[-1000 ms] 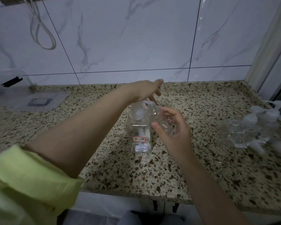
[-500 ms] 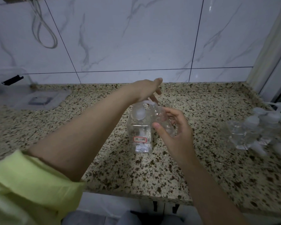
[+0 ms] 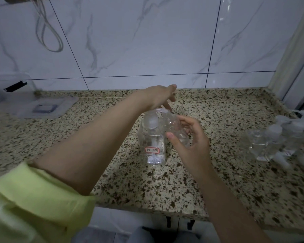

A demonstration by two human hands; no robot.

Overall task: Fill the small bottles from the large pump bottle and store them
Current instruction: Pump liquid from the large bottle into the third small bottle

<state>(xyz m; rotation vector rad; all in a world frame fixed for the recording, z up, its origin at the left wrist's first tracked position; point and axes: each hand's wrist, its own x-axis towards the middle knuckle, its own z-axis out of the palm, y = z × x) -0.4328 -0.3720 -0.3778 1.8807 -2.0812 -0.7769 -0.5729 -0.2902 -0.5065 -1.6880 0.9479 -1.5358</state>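
Little has changed since a moment ago. One large pump bottle (image 3: 152, 142) stands mid-counter (image 3: 218, 181); left hand (image 3: 158, 97) still presses its pump, fingers straight. Right hand (image 3: 191, 142) grips one small bottle (image 3: 176, 130) at the spout. Several small bottles (image 3: 277, 139), blurred, crowd the right edge.

- Your view is dim, with a cool bluish cast over the wall tiles (image 3: 147, 37) and the desk (image 3: 218, 172).
- Small bright glints sit high on the tiles at upper right.
- Shadows are soft and faint.
- The cluster of small bottles (image 3: 277, 139) at the right edge looks smeared and soft.
- Tile lines bow toward the edges: wide-angle distortion.
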